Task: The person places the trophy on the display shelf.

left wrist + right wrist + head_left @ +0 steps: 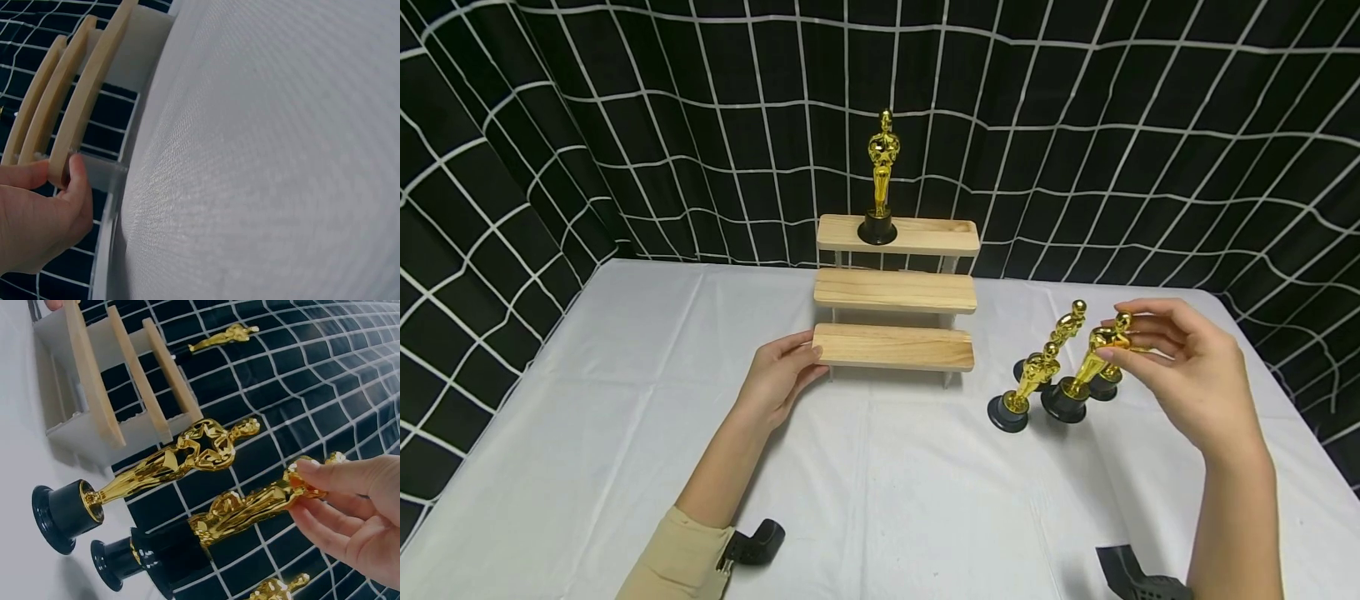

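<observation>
My left hand (pixel 778 375) grips the left end of the lowest board (pixel 895 348) of a three-tier wooden display stand, its thumb and a finger on the board's end in the left wrist view. On the right, my right hand (pixel 1198 375) pinches the upper body of a gold trophy statuette (pixel 1085 368) with a round black base. That statuette tilts a little in the head view; whether its base touches the table I cannot tell. Close around it stand several similar trophies, one in front-left (pixel 1033 375) and another behind (pixel 1066 327).
A single gold trophy (pixel 882 167) stands upright on the top board (pixel 936 236), left of its middle. The middle board (pixel 895 290) carries nothing. White cloth (pixel 880 500) covers the table, and a black curtain with white grid lines (pixel 737 133) hangs behind.
</observation>
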Motion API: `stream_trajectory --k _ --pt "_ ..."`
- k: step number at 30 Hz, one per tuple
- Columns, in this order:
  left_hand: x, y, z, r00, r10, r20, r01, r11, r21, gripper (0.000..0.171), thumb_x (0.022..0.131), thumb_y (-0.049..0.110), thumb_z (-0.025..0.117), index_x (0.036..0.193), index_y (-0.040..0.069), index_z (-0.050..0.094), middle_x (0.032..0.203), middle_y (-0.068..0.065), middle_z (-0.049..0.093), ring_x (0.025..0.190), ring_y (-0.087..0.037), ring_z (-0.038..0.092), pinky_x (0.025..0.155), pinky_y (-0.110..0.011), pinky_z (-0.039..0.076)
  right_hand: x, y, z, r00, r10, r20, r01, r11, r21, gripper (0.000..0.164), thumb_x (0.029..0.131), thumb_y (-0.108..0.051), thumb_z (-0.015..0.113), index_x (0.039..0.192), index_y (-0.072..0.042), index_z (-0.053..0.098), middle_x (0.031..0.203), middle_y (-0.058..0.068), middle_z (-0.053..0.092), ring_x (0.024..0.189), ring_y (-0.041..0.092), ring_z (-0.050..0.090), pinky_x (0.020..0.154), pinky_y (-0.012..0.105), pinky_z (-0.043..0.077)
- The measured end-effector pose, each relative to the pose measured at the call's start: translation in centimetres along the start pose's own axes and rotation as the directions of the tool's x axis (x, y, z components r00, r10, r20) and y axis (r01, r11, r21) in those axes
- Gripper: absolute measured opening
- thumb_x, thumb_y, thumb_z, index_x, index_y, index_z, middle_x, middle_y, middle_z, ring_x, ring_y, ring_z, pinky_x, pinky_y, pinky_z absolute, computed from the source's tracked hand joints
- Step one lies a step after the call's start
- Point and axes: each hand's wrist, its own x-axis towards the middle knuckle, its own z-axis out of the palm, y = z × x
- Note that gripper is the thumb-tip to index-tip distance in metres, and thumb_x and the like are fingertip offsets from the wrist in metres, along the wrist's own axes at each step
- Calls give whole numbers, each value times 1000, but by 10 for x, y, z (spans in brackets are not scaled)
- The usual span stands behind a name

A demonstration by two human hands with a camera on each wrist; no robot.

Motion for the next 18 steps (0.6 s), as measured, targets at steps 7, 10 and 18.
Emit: stream_trajectory --k 7,10,18 --pt "0 -1 1 1000 -6 -6 7 1000 8 43 101 -5 51 142 -14 43 139 -29 46 90 -11 63 92 -21 59 0 -8 2 996 11 -85 -11 1000 0 53 76 16 78 125 4 61 103 -20 61 92 -7 61 79 3 54" --pt "0 -1 0 1000 -8 -6 8 1000 8 43 101 -5 51 142 -14 43 140 -29 46 89 -11 63 91 -20 59 -1 -11 3 994 5 -107 -7 1000 -19 52 77 15 79 125 2 62 104 -22 61 93 -7 61 79 2 53" --pt "0 0 0 1000 -12 -10 12 1000 11 43 100 -5 52 142 -13 43 140 -28 46 94 -13 62 91 -20 59 -3 -20 4 989 -10 -150 1 998 -64 50 78 12 80 124 0 64 103 -23 60 92 -8 60 78 0 52"
